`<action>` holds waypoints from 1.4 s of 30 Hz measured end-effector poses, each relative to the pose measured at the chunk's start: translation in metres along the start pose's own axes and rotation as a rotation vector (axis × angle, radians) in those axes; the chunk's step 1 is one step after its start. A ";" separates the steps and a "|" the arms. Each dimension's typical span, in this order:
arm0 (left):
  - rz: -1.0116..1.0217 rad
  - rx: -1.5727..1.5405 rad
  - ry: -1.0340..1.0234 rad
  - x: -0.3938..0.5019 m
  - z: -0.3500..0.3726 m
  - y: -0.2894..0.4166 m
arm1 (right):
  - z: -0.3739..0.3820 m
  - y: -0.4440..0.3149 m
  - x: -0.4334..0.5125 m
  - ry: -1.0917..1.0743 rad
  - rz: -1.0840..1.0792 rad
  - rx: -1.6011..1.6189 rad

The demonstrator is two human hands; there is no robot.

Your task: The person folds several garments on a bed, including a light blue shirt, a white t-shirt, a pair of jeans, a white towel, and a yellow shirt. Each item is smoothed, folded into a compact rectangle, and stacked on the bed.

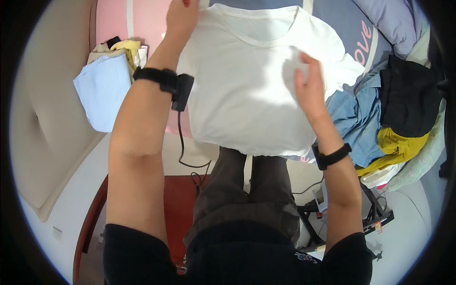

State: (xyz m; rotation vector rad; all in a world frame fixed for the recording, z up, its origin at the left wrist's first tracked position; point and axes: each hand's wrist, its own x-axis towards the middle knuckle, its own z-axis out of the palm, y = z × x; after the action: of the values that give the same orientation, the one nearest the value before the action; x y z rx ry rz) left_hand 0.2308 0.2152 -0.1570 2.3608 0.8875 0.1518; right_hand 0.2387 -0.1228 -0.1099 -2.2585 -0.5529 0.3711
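A white short-sleeved T-shirt (242, 89) lies spread on the bed, its round neckline at the far end and its hem toward me. My left hand (182, 17) is at the shirt's far left shoulder. The picture's top edge cuts off part of it, so its grip is hidden. Over the right side of the shirt's chest is my right hand (310, 83), slightly blurred. Its thumb and fingers are apart with nothing between them, and it casts a shadow on the fabric.
Folded clothes, with a light blue one (105, 91) in front, lie left beside a padded headboard (53, 96). To the right are a blue denim garment (365, 121), a black garment (408, 96) and a mustard garment (399, 146). A cable (181, 142) hangs from my left wristband.
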 end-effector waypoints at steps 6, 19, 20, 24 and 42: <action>-0.370 -0.233 -0.069 -0.048 -0.067 -0.076 | 0.077 -0.062 0.009 -0.509 0.005 0.191; -0.223 0.137 0.055 -0.086 -0.064 -0.083 | 0.115 -0.075 0.026 -0.760 0.211 -0.095; -0.282 0.125 0.075 -0.092 -0.068 -0.086 | 0.116 -0.076 0.026 -0.759 0.221 -0.091; -0.351 0.075 0.063 -0.111 -0.081 -0.097 | 0.119 -0.076 0.027 -0.738 0.190 -0.116; -0.309 -0.766 -0.326 -0.108 -0.096 -0.025 | 0.108 -0.075 0.034 -0.737 0.463 0.312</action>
State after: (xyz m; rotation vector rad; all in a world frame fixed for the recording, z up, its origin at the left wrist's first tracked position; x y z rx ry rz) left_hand 0.1044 0.2100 -0.0834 1.4702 0.8281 -0.0223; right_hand 0.2016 0.0063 -0.1295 -1.8805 -0.2837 1.4480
